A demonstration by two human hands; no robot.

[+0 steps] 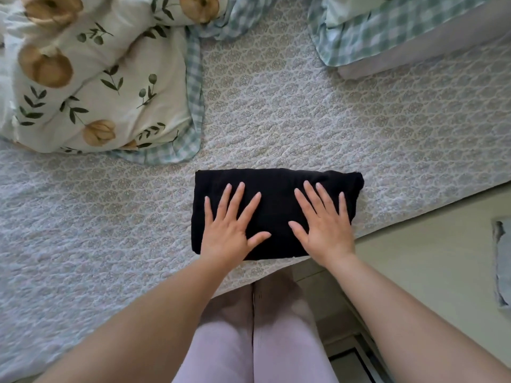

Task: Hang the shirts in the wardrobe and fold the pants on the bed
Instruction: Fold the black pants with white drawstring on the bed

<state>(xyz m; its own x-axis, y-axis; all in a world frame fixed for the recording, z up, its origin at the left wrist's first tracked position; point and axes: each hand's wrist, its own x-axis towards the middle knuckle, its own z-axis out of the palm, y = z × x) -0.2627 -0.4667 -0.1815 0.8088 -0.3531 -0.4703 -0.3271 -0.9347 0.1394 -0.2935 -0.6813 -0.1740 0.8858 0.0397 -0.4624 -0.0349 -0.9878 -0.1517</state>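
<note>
Your left hand (231, 230) lies flat, palm down, fingers straight and fanned apart, on the left half of a folded pair of black pants (276, 183). Your right hand (322, 228) mirrors it on the right half, also flat with fingers spread. Neither hand grips or pinches the cloth. Both press on its top surface, thumbs pointing toward each other with a strip of black fabric showing between them.

The pants form a compact dark rectangle, wider than deep, on a pale quilted bedspread (304, 120). They sit close to the near edge of the bed, directly in front of your legs. The fold looks finished or nearly so, and this appears to be the flattening step.

To do it well, press evenly with both palms and slide outward from the middle toward the short ends, so creases leave the bundle instead of bunching. Check the far right corner, where the edge looks slightly ragged and a layer may be poking out, and square it up. Use light enough pressure that the stack does not skid toward the bed's edge.

The pants extend past your fingertips on the far side and past each hand's outer edge. The heels of your palms rest near their near edge. A floral duvet (110, 87) lies bunched at far left, well apart, and a checked pillow (387, 31) lies at far right.
</note>
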